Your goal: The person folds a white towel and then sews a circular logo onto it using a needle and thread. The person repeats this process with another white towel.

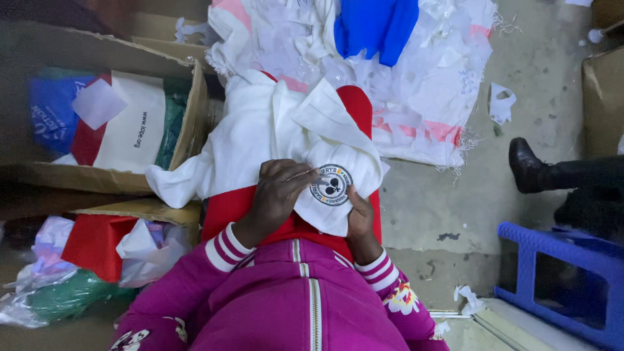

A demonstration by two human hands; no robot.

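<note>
While the left hand (278, 192) lies palm-down w/ fingers spread fairly wide over the white garment (273, 130), its fingertips reach to the edge of the round printed badge (331, 185) just to its right; it presses flat, not gripping. Right hand (359, 211) sits on the far side of the badge, thumb up along the badge's rim, pinching the white cloth edge between thumb & fingers, so narrow hold on the fabric. Badge is between both hands, touching both. Under the white garment & under both hands is a red cloth (227, 208), showing again beyond the fingers as a red strip (357, 107). Both wrists come out of magenta sleeves w/ white-striped cuffs (224, 247); jacket zip (314, 305) runs down below the hands. Beyond the hands, further away: a woven white sack w/ pink stripes (429, 97) full of white scraps, plus a blue piece of cloth (374, 26) on top. Left of the left hand: open cardboard box (188, 130) holding folded white, red & green fabric. Lower left, near the left elbow: plastic bags (58, 279) w/ red cloth. Right of the right hand, well apart: another person's black shoe (525, 166) & a blue plastic stool (559, 266) on concrete floor (442, 201).
</note>
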